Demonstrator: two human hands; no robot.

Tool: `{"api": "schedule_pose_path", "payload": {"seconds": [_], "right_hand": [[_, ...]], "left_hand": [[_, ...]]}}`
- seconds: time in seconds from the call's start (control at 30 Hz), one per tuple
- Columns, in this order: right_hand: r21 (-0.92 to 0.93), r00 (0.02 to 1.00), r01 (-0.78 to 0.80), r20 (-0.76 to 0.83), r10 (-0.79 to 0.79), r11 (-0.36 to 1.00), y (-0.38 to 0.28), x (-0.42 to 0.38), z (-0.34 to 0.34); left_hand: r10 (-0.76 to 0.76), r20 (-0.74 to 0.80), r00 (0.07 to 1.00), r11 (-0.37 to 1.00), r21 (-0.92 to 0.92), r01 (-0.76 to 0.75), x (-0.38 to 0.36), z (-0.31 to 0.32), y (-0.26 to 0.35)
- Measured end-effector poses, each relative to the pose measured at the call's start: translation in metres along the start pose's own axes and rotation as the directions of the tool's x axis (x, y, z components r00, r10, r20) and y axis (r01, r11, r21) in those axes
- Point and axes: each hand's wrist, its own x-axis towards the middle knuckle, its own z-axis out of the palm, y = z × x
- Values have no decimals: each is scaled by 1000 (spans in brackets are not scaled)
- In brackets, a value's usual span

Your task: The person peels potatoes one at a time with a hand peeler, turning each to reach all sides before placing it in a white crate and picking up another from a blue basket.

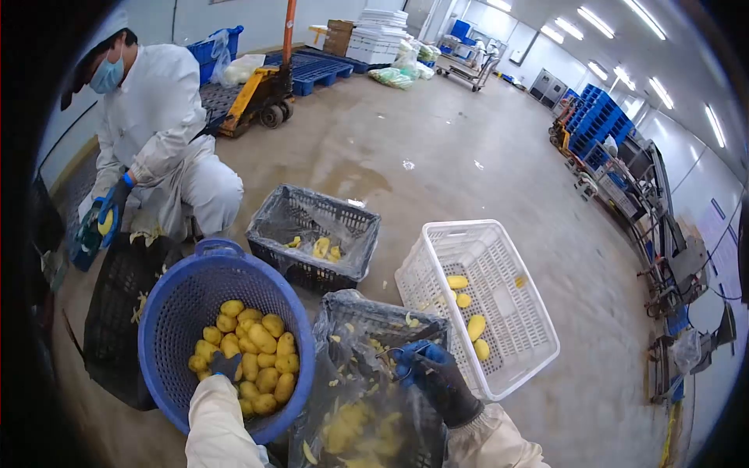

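My left hand (pixel 226 365), in a blue glove and white sleeve, reaches into a blue round basket (pixel 175 312) and closes on a yellow peeled potato (pixel 236 368) among several others. My right hand (pixel 438 376), in a dark glove, grips a peeler (pixel 406 352) over a black crate lined with clear plastic (pixel 367 320) that holds peelings. A white crate (pixel 499 265) to the right holds several potatoes.
A person in white clothing and a mask (pixel 156 132) crouches at left, holding a potato in blue gloves. Another plastic-lined black crate (pixel 312 226) stands ahead. An orange pallet jack (pixel 261 90), blue pallets and stacked blue crates (pixel 597 117) lie farther off.
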Motion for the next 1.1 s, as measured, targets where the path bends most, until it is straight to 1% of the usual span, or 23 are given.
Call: {"api": "schedule_pose_path", "payload": {"seconds": [0.07, 0.2, 0.27, 0.3, 0.33, 0.37, 0.4, 0.47, 0.53, 0.6, 0.67, 0.7, 0.73, 0.77, 0.8, 0.83, 0.87, 0.93, 0.97, 1.0, 1.03, 1.07, 1.1], "right_hand": [[-255, 987, 153, 2, -158, 955, -7, -9, 12], [-257, 989, 149, 25, -148, 955, -3, -16, 8], [-158, 988, 127, 104, -112, 979, -3, -21, 3], [-147, 986, 136, 116, -119, 980, -2, -24, 2], [-60, 989, 105, 113, -98, 993, 1, -26, 3], [30, 991, 74, 114, -77, 997, 3, -29, 6], [46, 988, 81, 128, -87, 996, 1, -33, 9], [33, 993, 22, 117, -25, 999, -7, -42, 16], [36, 978, 81, 191, -86, 996, -9, -48, 21], [32, 956, 130, 261, -134, 991, -11, -63, 31], [-65, 885, 257, 417, -208, 964, -18, -80, 44], [-174, 863, 286, 474, -175, 942, -27, -92, 50], [-175, 858, 288, 483, -172, 942, -23, -101, 54], [-142, 804, 417, 518, -292, 898, -16, -110, 60], [-102, 733, 539, 545, -406, 836, -10, -117, 64], [-133, 598, 719, 618, -510, 682, -5, -122, 65], [-135, 594, 723, 623, -510, 677, -3, -124, 65], [-336, 531, 833, 710, -463, 440, 0, -126, 62], [-311, 560, 814, 646, -519, 490, 12, -115, 54], [-221, 809, 453, 508, -295, 864, 16, -98, 39], [-143, 915, 286, 334, -226, 948, -21, -101, 38], [-137, 931, 338, 196, -309, 931, -22, -75, 21], [-147, 924, 382, 57, -378, 912, -11, -42, -3]], "left_hand": [[39, 42, 998, 999, -40, -38, 6, 0, 1], [140, 144, 980, 977, -183, -112, 3, -13, 13], [16, 302, 953, 933, -347, 94, -9, -46, 33], [359, 204, 911, 932, -18, -363, -6, -51, 20], [355, 188, 916, 933, -4, -361, -12, -67, 22], [247, 278, 928, 757, -653, -5, -25, -88, 39], [233, 404, 885, 153, -914, 377, -46, -112, 64], [465, 245, 851, 11, -963, 271, -152, -234, 140], [557, 160, 815, -26, -977, 210, -199, -287, 163], [717, 134, 684, -41, -972, 233, -240, -321, 172], [665, 284, 691, -165, -846, 506, -283, -340, 193], [722, 280, 633, -278, -721, 635, -350, -379, 241], [725, 232, 649, -243, -796, 555, -339, -353, 229], [709, 251, 659, -229, -802, 552, -350, -350, 233], [694, 271, 667, -213, -808, 550, -362, -345, 241], [674, 286, 681, -214, -806, 551, -366, -328, 242], [655, 301, 693, -217, -804, 554, -364, -304, 240], [655, 317, 686, -173, -821, 545, -356, -263, 239], [655, 317, 686, -176, -819, 546, -369, -273, 249], [693, 291, 659, -110, -861, 496, -387, -284, 257], [729, 273, 627, -44, -896, 442, -406, -300, 265], [761, 261, 594, 15, -923, 386, -413, -306, 266], [821, 382, 424, 91, -821, 563, -397, -284, 259]]}}
